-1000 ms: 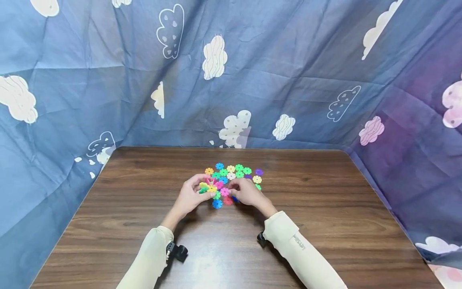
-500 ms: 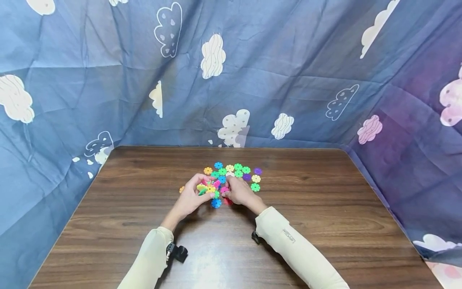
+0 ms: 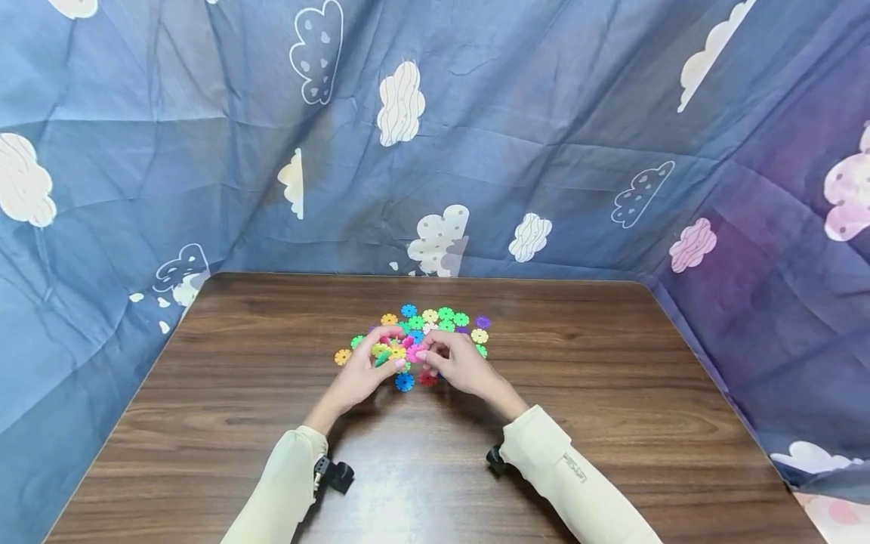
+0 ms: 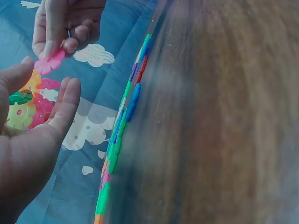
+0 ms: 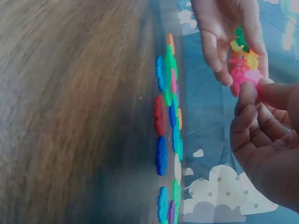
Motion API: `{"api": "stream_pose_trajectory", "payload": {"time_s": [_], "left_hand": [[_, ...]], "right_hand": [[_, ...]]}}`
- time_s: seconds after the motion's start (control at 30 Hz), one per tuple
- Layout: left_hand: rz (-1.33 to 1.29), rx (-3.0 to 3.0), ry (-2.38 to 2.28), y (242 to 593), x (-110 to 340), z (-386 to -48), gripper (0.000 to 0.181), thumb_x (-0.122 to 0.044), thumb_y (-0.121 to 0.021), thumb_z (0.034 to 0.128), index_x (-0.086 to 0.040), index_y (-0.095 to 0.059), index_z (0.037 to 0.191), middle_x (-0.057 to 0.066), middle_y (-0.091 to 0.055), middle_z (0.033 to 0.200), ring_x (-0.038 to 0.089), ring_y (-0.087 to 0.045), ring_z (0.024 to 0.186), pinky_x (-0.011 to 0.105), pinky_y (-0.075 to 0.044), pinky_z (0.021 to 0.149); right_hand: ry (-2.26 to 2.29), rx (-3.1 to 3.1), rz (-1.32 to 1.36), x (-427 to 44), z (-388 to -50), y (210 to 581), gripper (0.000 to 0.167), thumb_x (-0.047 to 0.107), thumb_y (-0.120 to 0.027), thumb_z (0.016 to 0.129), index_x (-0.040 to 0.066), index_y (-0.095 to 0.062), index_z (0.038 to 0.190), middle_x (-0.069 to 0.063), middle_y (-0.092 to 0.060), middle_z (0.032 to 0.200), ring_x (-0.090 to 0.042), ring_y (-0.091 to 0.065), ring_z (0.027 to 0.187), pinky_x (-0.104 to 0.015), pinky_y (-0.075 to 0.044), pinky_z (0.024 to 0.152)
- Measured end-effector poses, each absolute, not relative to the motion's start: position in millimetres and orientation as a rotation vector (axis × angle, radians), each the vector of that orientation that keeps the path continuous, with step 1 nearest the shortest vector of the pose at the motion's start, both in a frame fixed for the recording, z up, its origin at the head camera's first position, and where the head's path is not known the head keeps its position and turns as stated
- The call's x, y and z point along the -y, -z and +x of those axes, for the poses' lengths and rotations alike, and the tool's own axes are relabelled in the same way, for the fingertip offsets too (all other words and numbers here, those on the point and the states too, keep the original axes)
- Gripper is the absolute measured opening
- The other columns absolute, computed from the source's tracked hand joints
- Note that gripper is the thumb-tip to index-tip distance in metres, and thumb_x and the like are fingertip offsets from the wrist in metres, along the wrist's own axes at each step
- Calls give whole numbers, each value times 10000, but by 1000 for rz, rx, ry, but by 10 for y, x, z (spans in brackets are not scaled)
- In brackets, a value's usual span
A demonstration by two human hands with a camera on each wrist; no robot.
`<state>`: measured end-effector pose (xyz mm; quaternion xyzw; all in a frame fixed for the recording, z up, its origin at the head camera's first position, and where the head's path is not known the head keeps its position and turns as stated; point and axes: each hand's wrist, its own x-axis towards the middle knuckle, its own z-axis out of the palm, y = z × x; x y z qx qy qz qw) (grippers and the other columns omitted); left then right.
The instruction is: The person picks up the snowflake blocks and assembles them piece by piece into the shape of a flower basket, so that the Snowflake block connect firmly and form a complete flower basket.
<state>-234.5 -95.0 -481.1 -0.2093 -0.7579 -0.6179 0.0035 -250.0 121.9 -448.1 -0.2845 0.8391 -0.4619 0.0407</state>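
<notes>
My left hand (image 3: 359, 372) holds a cluster of interlocking flower-shaped plastic discs (image 3: 396, 352), joined in yellow, orange, green and pink. The left wrist view shows this disc cluster (image 4: 21, 115) between thumb and fingers, above the tabletop. My right hand (image 3: 470, 369) pinches a single pink flower disc (image 4: 50, 62) between thumb and forefinger. In the right wrist view the pink disc (image 5: 246, 77) is right against the cluster's near side. Whether its slots are engaged with another disc cannot be told.
Loose flower discs lie flat on the wooden table (image 3: 578, 363) around and behind both hands, among them a blue disc (image 3: 405, 382), a red disc (image 3: 427, 378) and an orange disc (image 3: 343, 357). A patterned cloth (image 3: 353, 174) hangs behind the table.
The right hand dipped among the loose discs, then rose and drew back slightly with the pink disc, now close to the cluster. The left hand has kept its hold almost in place.
</notes>
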Motion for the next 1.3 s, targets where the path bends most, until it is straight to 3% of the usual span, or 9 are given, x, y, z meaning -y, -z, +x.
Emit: {"api": "stream_pose_trajectory", "payload": {"time_s": [0.4, 0.67, 0.8, 0.87, 0.97, 1.03, 1.1, 1.2, 1.3], "left_hand": [[-663, 2427, 1938, 4801, 917, -2339, 478, -94, -658, 956, -32, -487, 1397, 187, -507, 1434, 371, -440, 1350, 561, -339, 1131], [-662, 2484, 1961, 4814, 893, -2349, 451, -135, -630, 984, -71, -476, 1403, 207, -484, 1436, 256, -585, 1169, 372, -472, 1038], [-563, 2424, 2031, 4805, 900, -2379, 460, -93, -656, 958, -33, -495, 1385, 205, -494, 1425, 294, -525, 1247, 421, -412, 1093], [-493, 2376, 2046, 4766, 915, -2400, 471, -82, -684, 934, -24, -518, 1371, 195, -510, 1422, 297, -473, 1282, 420, -400, 1093], [-394, 2334, 2038, 4714, 973, -2436, 472, -80, -722, 903, -45, -554, 1343, 180, -567, 1366, 268, -521, 1206, 337, -449, 1025], [-356, 2326, 2025, 4697, 1041, -2449, 480, -77, -729, 896, -51, -556, 1342, 172, -577, 1355, 251, -533, 1184, 316, -471, 990], [-315, 2335, 2003, 4706, 1122, -2467, 487, -68, -727, 895, -49, -549, 1348, 176, -571, 1368, 251, -524, 1214, 355, -444, 1034], [-245, 2316, 2013, 4712, 1240, -2485, 500, -38, -711, 897, -35, -530, 1363, 202, -523, 1413, 275, -457, 1304, 451, -365, 1113], [-195, 2311, 2012, 4712, 1321, -2492, 499, -53, -704, 907, -45, -520, 1371, 211, -486, 1446, 285, -401, 1362, 490, -310, 1145]], "right_hand": [[1473, -2557, -892, -1170, -2489, 4535, 148, 93, -628, 978, -2, -687, 881, -107, -687, 749, -159, -653, 623, -251, -563, 576], [1420, -2591, -905, -1168, -2501, 4550, 179, 110, -627, 980, 30, -699, 837, -118, -639, 672, -77, -517, 566, -188, -415, 499], [1410, -2614, -888, -1118, -2523, 4522, 156, 112, -638, 974, 33, -707, 859, -109, -658, 693, -74, -544, 577, -188, -448, 519], [1435, -2597, -860, -1091, -2548, 4485, 122, 107, -648, 968, 31, -712, 896, -152, -688, 745, -125, -611, 609, -202, -503, 553], [1438, -2628, -801, -1085, -2621, 4441, 102, 106, -658, 962, 22, -713, 946, -200, -706, 806, -193, -655, 648, -230, -536, 591], [1418, -2680, -752, -1106, -2682, 4430, 92, 96, -662, 954, 21, -714, 967, -185, -708, 828, -213, -651, 681, -263, -544, 623], [1316, -2779, -719, -1121, -2753, 4459, 99, 92, -661, 951, 18, -717, 987, -144, -716, 862, -211, -643, 737, -305, -543, 674], [1088, -2868, -785, -1102, -2847, 4540, 150, 84, -639, 961, 13, -720, 1066, -117, -735, 1010, -251, -669, 920, -397, -551, 842], [819, -2856, -1011, -1036, -2897, 4630, 237, 76, -586, 985, -1, -691, 1182, -152, -700, 1213, -322, -630, 1171, -480, -464, 1057]]}}
